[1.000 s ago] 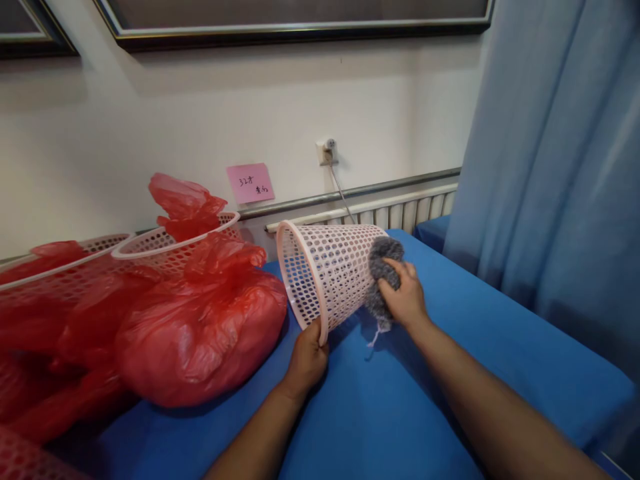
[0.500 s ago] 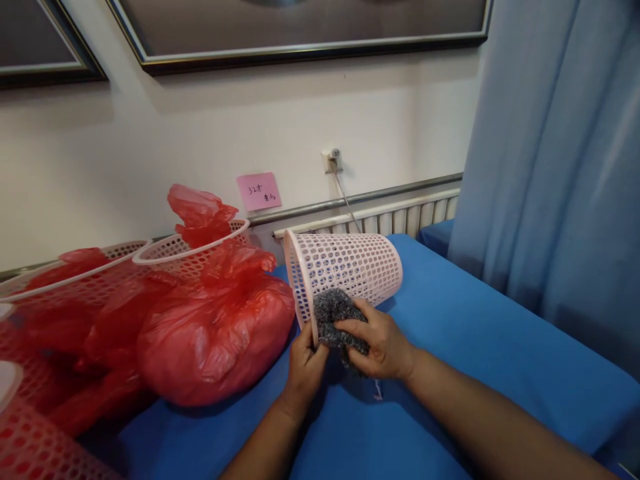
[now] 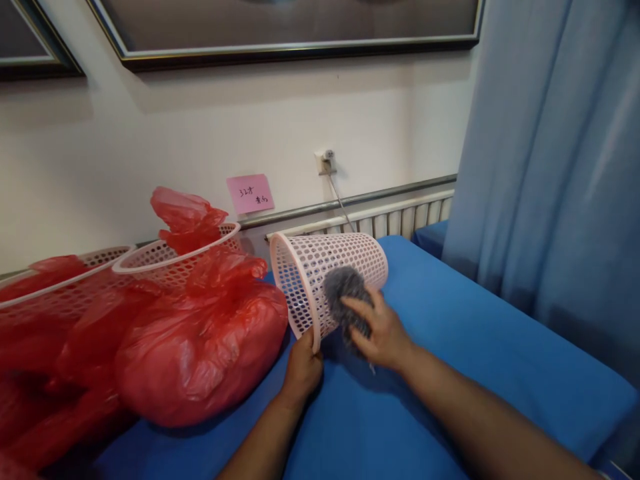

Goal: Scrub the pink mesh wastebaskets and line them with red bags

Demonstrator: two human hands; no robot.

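A pink perforated plastic basket (image 3: 323, 263) lies on its side on the blue table (image 3: 465, 347), its open mouth turned to the left. My left hand (image 3: 303, 368) is closed on the lower edge of its rim. My right hand (image 3: 379, 328) holds a grey fluffy cloth (image 3: 343, 293) and presses it against the basket's outer wall about midway along. A thin thread hangs from the cloth near my wrist.
A full red plastic bag (image 3: 200, 347) lies just left of the basket. More pink baskets lined with red bags (image 3: 170, 250) stand behind it along the wall. A blue curtain (image 3: 550, 167) hangs at the right, with a radiator (image 3: 395, 217) and a pink note (image 3: 250, 193) on the wall.
My right hand has carried the grey cloth from the basket's bottom end down to its rim, then back up onto the side wall. My left hand has kept its hold on the rim.
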